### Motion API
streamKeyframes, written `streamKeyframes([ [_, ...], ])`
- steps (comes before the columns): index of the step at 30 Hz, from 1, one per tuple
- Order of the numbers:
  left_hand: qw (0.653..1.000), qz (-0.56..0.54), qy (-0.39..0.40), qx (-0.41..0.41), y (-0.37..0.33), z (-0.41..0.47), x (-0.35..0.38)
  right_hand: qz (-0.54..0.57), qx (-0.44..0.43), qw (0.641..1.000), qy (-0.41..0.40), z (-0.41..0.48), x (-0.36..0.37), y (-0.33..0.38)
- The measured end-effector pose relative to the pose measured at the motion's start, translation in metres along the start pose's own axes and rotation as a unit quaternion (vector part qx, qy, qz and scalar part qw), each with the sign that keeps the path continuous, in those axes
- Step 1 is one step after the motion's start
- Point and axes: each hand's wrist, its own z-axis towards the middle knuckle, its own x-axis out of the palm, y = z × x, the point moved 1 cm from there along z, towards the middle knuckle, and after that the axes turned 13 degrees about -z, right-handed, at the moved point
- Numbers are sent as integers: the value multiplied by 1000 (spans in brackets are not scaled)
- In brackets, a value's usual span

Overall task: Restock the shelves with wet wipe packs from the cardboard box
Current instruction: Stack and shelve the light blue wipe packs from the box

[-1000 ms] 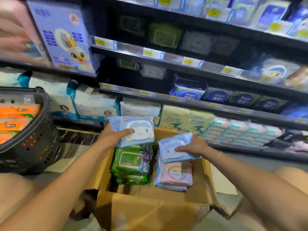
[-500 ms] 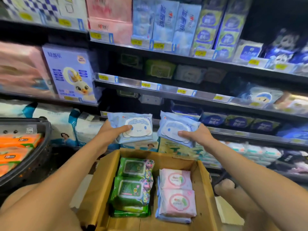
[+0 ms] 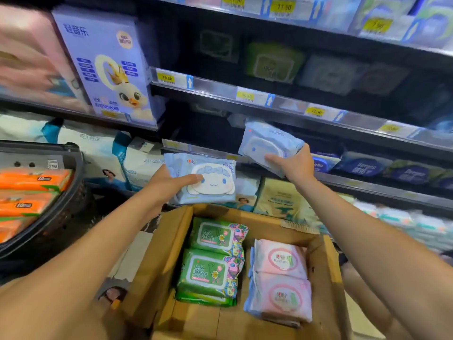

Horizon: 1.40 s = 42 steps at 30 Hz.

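- The dark basket (image 3: 73, 192) at the far left is cut off by the picture edge. The orange packs (image 3: 31, 179) inside show a "10" on the label, and the rest I cannot read.
- The lilac box (image 3: 107, 69) on the left shelf carries a chick with a crown and Chinese writing.
- The left hand (image 3: 169, 185) holds a light blue wet wipe pack (image 3: 206, 180) above the far edge of the cardboard box (image 3: 171, 241). The thumb presses on the front beside a white cartoon face with a blue bow, and the fingers are hidden behind the pack.
- In the box lie green packs (image 3: 210, 256) at the left and pink packs (image 3: 282, 278) at the right, all with Chinese print.
- The right hand (image 3: 294, 165) grips a second blue pack (image 3: 267, 146), tilted, just in front of the dark shelf bay (image 3: 206, 131). The print on this pack is blurred.
- The yellow price tag (image 3: 316, 111) above it seems to read "11.50".
- The shadowed packs (image 3: 274, 62) deep in the upper shelf are hard to make out.
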Motion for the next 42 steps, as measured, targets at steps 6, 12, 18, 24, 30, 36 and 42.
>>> streamKeyframes([
  [6, 999, -12, 19, -34, 2, 5, -8, 48, 38, 998, 6, 32, 19, 10],
  [12, 999, -27, -4, -45, 7, 13, -17, -22, 48, 998, 43, 56, 30, 21],
  [18, 998, 0, -26, -63, 10, 12, -18, -74, 20, 994, 76, 69, 53, 23],
  [24, 998, -10, -20, -56, 7, 10, -15, -65, 36, 994, 84, 80, 63, 15],
  [30, 998, -27, -13, -47, 2, 5, -13, -115, 15, 991, 64, 67, 61, 13],
  [36, 999, -30, -16, -19, -4, -9, -9, -71, -50, 996, -19, 23, 59, -2],
  [42, 999, -46, -8, -9, -8, -23, -10, -300, -243, 922, 20, -14, 77, 3],
])
